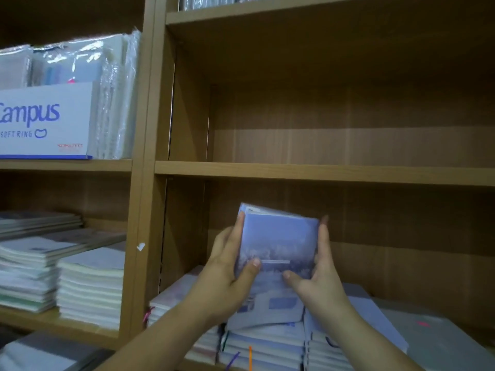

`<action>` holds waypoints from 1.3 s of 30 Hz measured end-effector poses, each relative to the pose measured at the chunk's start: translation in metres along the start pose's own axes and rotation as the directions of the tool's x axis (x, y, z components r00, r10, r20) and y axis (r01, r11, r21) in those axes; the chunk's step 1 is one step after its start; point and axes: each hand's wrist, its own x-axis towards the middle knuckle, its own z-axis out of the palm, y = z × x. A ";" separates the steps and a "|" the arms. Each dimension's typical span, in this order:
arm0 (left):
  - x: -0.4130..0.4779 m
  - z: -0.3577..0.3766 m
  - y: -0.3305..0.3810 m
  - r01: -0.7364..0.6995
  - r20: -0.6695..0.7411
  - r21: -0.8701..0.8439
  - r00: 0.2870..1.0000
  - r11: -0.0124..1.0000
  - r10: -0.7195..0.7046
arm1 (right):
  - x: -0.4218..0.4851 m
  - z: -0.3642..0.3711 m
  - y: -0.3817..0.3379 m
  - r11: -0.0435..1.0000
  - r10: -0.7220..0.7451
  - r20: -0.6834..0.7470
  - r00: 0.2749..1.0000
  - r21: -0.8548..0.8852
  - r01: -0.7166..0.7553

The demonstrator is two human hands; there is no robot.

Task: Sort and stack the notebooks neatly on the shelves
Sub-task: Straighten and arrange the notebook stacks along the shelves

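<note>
Bare forearms rise from the bottom edge. The left hand's (230, 266) grip curls round the left edge of a small blue plastic-wrapped notebook bundle (278, 242), thumb on its cover. The right hand (320, 274) clasps the right edge. The bundle is held above pale notebook stacks (262, 341) inside a brown wooden shelf unit (144, 183).

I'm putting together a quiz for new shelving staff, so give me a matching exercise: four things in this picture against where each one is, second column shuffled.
1 Campus box
2 blue notebooks
3 cream stacks
4 orange ribbon

A lower left shelf
B gripped between left hand and right hand
C hanging from the pile under the hands
D upper left shelf

Pairs: 1-D, 2-B, 3-A, 4-C
</note>
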 end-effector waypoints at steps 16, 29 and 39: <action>0.028 -0.039 0.015 -0.111 0.036 0.148 0.994 0.983 0.107 | 0.024 -0.002 -0.033 0.987 -0.014 0.102 0.995 -0.161 0.031; -0.042 0.005 -0.029 0.181 0.132 -0.063 0.976 0.981 -0.172 | 0.013 -0.005 -0.015 0.990 -0.042 0.135 0.990 -0.129 0.059; -0.064 0.028 -0.006 0.154 -0.017 0.156 0.988 0.976 -0.153 | 0.016 -0.007 -0.027 0.995 0.081 0.142 0.987 -0.075 -0.071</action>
